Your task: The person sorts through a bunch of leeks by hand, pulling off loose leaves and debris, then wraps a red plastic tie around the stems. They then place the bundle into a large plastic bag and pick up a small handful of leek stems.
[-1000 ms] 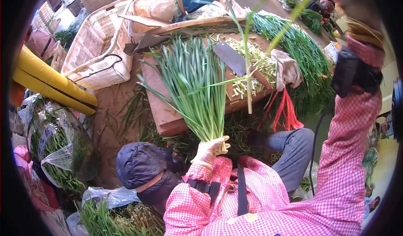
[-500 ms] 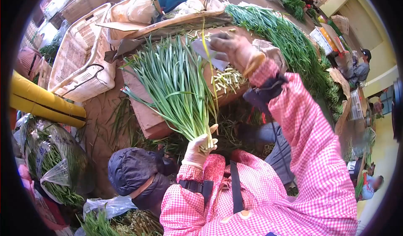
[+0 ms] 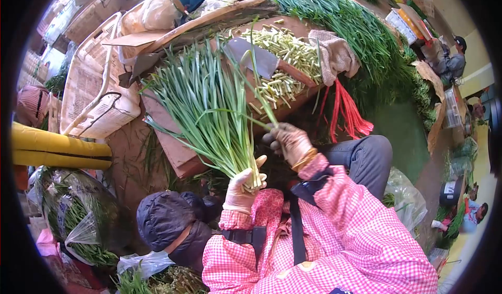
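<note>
My left hand (image 3: 242, 188), in a pale glove, is closed around the stem ends of a large bunch of long-leaved garlic greens (image 3: 209, 111), whose leaves fan out over the low brown board. Just to its right, my right hand (image 3: 291, 143), in a dirty brownish glove with a yellow band at the wrist, closes on a few garlic green stalks (image 3: 266, 106) that point up and away. Beyond the hands a cleaver (image 3: 254, 55) with a wooden handle lies flat on the board (image 3: 167, 150), among many short cut stem pieces (image 3: 287, 45).
A cloth (image 3: 334, 56) and red ties (image 3: 348, 111) hang at the board's right side. A long heap of greens (image 3: 340, 27) lies beyond. White plastic crates (image 3: 99, 79), a yellow padded bar (image 3: 60, 145) and a bagged bundle (image 3: 78, 210) are at left. A person in a dark cap (image 3: 170, 221) sits close by.
My right hand has come down from above the cleaver to beside my left hand and now holds green stalks; the yellow strand is gone from view. The left hand keeps its bunch.
</note>
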`<move>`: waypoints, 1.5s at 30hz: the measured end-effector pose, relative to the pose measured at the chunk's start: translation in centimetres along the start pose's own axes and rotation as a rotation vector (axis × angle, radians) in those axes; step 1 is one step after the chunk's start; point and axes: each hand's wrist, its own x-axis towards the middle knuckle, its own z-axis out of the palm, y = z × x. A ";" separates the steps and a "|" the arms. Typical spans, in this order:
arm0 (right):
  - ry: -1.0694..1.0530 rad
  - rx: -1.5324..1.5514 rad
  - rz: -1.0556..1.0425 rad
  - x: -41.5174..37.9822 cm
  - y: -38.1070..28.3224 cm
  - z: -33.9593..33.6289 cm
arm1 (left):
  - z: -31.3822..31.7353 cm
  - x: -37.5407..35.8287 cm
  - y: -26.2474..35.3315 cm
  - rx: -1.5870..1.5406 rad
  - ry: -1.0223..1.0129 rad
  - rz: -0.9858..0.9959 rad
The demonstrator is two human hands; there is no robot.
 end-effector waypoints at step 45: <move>-0.055 -0.785 0.156 -3.7 0.8 4.0 | 1.0 0.5 -0.3 0.167 0.260 0.088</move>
